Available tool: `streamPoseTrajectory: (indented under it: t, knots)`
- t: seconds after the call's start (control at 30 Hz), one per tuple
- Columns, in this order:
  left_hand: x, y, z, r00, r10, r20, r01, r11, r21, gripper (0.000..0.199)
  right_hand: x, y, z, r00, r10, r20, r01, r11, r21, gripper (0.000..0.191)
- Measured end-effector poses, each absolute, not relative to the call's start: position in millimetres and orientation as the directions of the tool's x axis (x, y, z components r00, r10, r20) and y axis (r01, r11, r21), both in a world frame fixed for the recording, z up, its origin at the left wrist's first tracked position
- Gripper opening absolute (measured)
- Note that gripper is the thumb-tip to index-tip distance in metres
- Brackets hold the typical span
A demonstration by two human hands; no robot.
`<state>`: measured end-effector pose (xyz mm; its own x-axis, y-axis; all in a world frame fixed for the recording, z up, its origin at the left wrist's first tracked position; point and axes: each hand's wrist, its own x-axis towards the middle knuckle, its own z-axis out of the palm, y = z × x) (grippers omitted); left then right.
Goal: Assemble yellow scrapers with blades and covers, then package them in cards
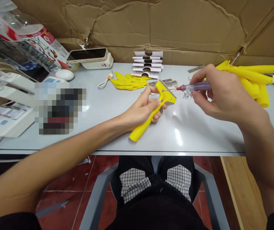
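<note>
My left hand (144,110) is wrapped round a yellow scraper (146,123), its wide head up and its handle slanting down to the left. A metal blade edge shows along the head. In my right hand (220,92) is a screwdriver (194,86) with a clear purple handle and a red collar. Its thin shaft points left, and the tip meets a screw on the scraper head. Small screws (187,95) lie in a pile just below the screwdriver. Behind the scraper head are flat metal blades (171,82), partly hidden.
Yellow flat pieces (127,82) and stacked white blade packets (147,60) lie behind my left hand. More yellow handles (254,80) are piled at right. A phone (89,55), a white mouse (65,75), cables and bottles stand at left, with cardboard (175,28) behind.
</note>
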<state>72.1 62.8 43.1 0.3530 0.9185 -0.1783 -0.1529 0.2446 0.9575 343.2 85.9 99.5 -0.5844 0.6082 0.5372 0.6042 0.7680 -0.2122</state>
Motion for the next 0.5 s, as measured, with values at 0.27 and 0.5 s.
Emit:
streamPoseTrajectory:
  t: [0.27, 0.5]
  knots:
    - [71.3, 62.3, 43.4, 0.356, 0.918, -0.174, -0.165, 0.245, 0.955, 0.032, 345.8, 88.6, 98.9, -0.543, 0.679, 0.494, 0.705, 0.688, -0.172, 0.017]
    - [73.2, 60.5, 46.9, 0.348, 0.918, -0.189, -0.152, 0.254, 0.955, 0.029, 343.4, 83.3, 103.5, -0.567, 0.684, 0.459, 0.671, 0.707, -0.224, 0.026]
